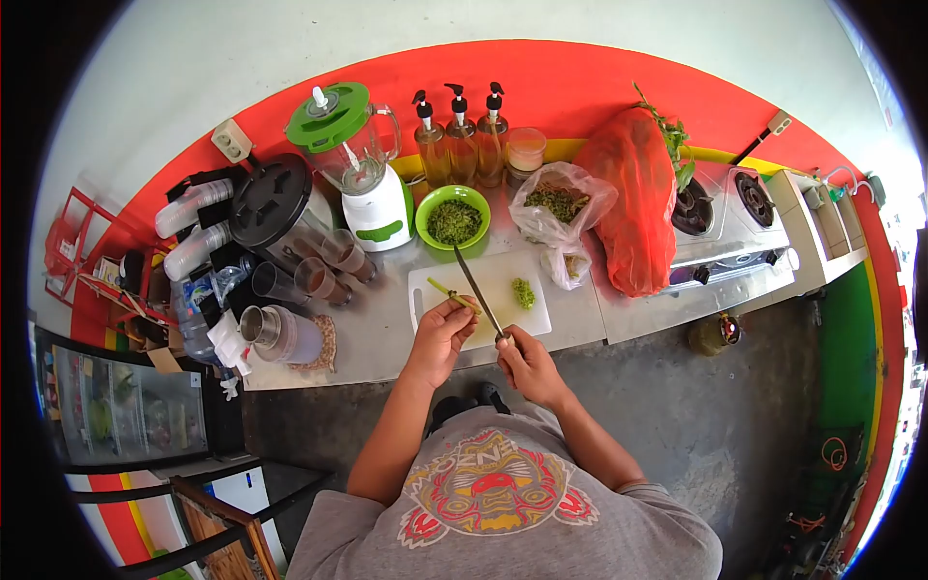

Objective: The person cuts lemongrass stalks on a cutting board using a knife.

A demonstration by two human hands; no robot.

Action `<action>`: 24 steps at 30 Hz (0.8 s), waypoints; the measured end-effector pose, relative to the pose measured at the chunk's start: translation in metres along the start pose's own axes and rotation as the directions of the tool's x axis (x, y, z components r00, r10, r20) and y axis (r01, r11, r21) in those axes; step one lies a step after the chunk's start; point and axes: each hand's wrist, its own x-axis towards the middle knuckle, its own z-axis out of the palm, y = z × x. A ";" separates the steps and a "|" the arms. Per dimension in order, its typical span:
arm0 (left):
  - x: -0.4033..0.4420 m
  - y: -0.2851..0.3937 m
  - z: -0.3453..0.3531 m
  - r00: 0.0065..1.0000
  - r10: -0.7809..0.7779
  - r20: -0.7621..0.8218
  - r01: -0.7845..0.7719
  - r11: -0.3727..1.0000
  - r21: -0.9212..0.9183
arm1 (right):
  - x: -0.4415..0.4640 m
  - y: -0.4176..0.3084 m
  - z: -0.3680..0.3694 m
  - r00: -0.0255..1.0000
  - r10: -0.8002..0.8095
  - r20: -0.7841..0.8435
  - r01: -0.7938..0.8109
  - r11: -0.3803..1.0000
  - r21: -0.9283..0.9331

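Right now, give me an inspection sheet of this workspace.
Surface: metal counter; white board near its front edge.
Job's things: knife beside a green stalk, contact unclear; greens on the board; more in the bowl behind it.
Clutter: blender, three pump bottles, tumblers, red bag, stove.
Hands: left hand grips the stalk; right hand grips the knife.
Cables: dark leads at two wall outlets.
Surroundings: red and white wall; round tank on the floor.
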 end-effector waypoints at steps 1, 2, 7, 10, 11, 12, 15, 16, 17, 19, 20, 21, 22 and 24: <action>-0.001 0.001 0.002 1.000 0.008 0.013 -0.008 1.000 -0.011 | 0.000 -0.002 0.001 1.000 -0.004 -0.004 0.004 1.000 0.016; -0.002 0.003 0.004 1.000 0.016 0.026 -0.016 1.000 -0.023 | 0.001 -0.004 0.003 1.000 -0.007 -0.007 0.007 0.999 0.031; -0.004 0.010 0.007 0.999 0.024 0.038 -0.023 0.999 -0.043 | 0.000 0.001 0.009 0.999 -0.045 -0.010 0.046 0.997 0.070; -0.003 0.010 0.006 0.999 0.022 0.040 -0.020 0.998 -0.053 | -0.002 -0.001 0.010 0.998 -0.054 -0.012 0.055 0.997 0.061; -0.003 0.010 0.007 0.999 0.022 0.038 -0.020 0.998 -0.055 | -0.003 -0.001 0.009 0.998 -0.057 -0.010 0.057 0.997 0.051; -0.002 0.009 0.008 0.999 0.022 0.040 -0.019 0.998 -0.056 | -0.003 0.000 0.009 0.998 -0.057 -0.012 0.058 0.997 0.050; -0.002 0.005 0.007 0.999 -0.010 0.050 0.013 0.998 -0.067 | -0.002 0.004 0.009 0.996 -0.084 -0.025 0.085 0.996 0.030; -0.001 0.002 0.006 0.997 -0.031 0.071 0.038 0.995 -0.090 | -0.004 0.001 0.010 0.997 -0.074 -0.030 0.075 0.996 0.043; 0.000 -0.001 0.006 0.994 -0.053 0.093 0.063 0.992 -0.113 | -0.005 0.000 0.010 0.997 -0.063 -0.035 0.065 0.996 0.057; -0.002 -0.003 0.008 0.994 -0.048 0.103 0.059 0.992 -0.109 | -0.005 0.003 0.010 0.997 -0.066 -0.043 0.068 0.996 0.052; -0.003 -0.005 0.009 0.993 -0.043 0.113 0.055 0.993 -0.106 | -0.005 0.004 0.010 0.996 -0.070 -0.050 0.072 0.996 0.045; -0.004 -0.007 0.009 0.993 -0.045 0.112 0.057 0.993 -0.106 | -0.006 0.004 0.009 0.996 -0.068 -0.051 0.070 0.996 0.046; -0.004 -0.009 0.009 0.993 -0.038 0.112 0.048 0.995 -0.092 | -0.007 0.002 0.009 0.996 -0.072 -0.045 0.074 0.996 0.041; -0.002 -0.013 0.006 0.993 -0.034 0.115 0.043 0.996 -0.077 | -0.008 0.004 0.008 0.996 -0.075 -0.044 0.077 0.996 0.039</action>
